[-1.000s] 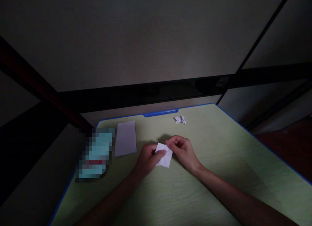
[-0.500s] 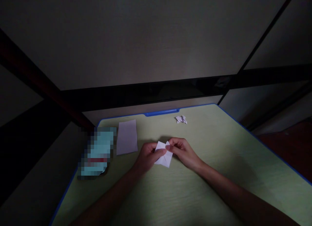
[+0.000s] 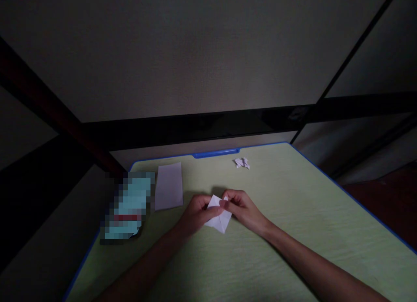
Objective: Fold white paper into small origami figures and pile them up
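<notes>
Folded paper (image 3: 223, 223): white, small, creased across the face; held in both hands near the middle of the table (image 3: 293, 180), with one corner pointing back toward the body; cannot tell whether touching the tabletop.
Left hand (image 3: 197, 213): clamped on the left side of the folded paper, thumb flat on top, fingers curled behind and partly hidden.
Right hand (image 3: 243, 205): pinching the upper right part of the folded paper, thumb and fingertips close together, just beside the left thumb.
Plain sheet (image 3: 169, 187): pale, lying flat on the table, to the left of the left hand and beyond it.
Crumpled-looking paper (image 3: 242, 163): small, white, many-angled; lying near the far edge, beyond the right hand and well apart from it.
Blurred object (image 3: 133, 197): pale blue-green with a red band, at the left edge, beside the plain sheet; too pixelated to identify.
Tabletop: light green, trimmed in blue, with a blue tray (image 3: 216, 154) set in the far edge.
</notes>
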A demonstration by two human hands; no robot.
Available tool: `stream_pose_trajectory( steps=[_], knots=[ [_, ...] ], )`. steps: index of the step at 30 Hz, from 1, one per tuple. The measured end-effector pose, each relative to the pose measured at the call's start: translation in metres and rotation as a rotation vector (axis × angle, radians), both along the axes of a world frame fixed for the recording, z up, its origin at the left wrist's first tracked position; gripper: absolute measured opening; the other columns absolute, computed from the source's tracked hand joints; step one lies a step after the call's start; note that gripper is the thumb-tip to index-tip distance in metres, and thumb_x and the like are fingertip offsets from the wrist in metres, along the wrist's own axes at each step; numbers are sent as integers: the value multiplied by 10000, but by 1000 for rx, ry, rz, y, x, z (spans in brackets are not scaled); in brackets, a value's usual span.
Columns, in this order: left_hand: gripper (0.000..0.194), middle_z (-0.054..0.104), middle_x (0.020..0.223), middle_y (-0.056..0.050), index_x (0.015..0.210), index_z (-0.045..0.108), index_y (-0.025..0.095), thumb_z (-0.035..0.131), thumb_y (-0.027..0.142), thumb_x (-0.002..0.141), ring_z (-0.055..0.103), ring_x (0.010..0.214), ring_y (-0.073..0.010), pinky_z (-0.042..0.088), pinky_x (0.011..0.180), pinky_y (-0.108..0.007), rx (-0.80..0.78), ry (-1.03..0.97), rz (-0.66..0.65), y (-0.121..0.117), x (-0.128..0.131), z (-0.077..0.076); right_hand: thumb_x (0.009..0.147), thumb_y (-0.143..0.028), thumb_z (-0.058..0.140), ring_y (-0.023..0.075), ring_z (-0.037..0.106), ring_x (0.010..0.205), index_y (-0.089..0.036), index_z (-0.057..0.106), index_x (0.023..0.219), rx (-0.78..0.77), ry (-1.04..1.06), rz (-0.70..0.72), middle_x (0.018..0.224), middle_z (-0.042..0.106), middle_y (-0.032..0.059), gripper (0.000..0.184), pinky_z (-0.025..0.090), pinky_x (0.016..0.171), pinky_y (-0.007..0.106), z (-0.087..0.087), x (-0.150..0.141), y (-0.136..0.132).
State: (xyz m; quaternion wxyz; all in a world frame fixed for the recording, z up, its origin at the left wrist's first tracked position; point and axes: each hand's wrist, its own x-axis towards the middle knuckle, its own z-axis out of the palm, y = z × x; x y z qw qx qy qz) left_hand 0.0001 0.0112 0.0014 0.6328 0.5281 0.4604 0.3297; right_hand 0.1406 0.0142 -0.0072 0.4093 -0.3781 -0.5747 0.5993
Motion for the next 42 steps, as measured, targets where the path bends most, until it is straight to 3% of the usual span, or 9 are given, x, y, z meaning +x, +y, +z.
stream_pose_trajectory(
  steps=[11,17,20,23,30,36,42],
  knots=[
    [180,494,460,22,531,572,98,605,274,530,398,434,-74,254,407,-181,-36,-10,-26,1,-2,4,708,-416,483,53,278,422,-140,444,514,30,-44,-19,458,345,-55,340,199,403,192,-3,1,-4],
    [211,499,470,21,601,593,86,585,295,578,376,420,-63,253,413,-183,-34,-22,50,1,-2,1,731,-455,435,53,287,400,-147,415,494,-18,54,-73,437,357,-54,389,201,390,194,-4,-1,0],
    [210,506,474,21,598,588,90,592,298,570,387,429,-68,260,419,-184,-24,-36,110,2,-1,-1,687,-428,513,52,308,407,-144,434,536,-51,113,-37,452,381,-58,331,216,400,187,-3,-1,2],
    [209,524,485,14,599,590,91,599,296,555,412,442,-80,274,427,-189,-21,-47,157,2,0,-2,646,-382,576,48,317,411,-137,448,563,-47,84,-32,460,399,-59,288,216,402,182,-2,0,2],
    [168,486,442,33,488,540,102,593,252,545,398,435,-74,279,432,-190,-12,-33,162,0,3,5,706,-350,520,44,285,408,-132,459,580,0,60,-119,458,342,-69,258,194,386,183,-6,-2,0],
    [153,506,468,29,544,567,101,587,253,554,408,444,-76,279,439,-192,-32,-38,197,1,2,2,601,-226,642,60,396,492,-144,509,777,55,199,-167,568,456,-46,234,311,456,184,-1,-2,0],
    [165,525,503,21,597,577,101,582,263,571,426,471,-84,287,459,-195,-54,-69,200,0,3,3,607,-173,627,60,425,498,-144,532,741,78,187,-213,586,489,-32,168,335,463,184,0,-1,1]
  ],
)
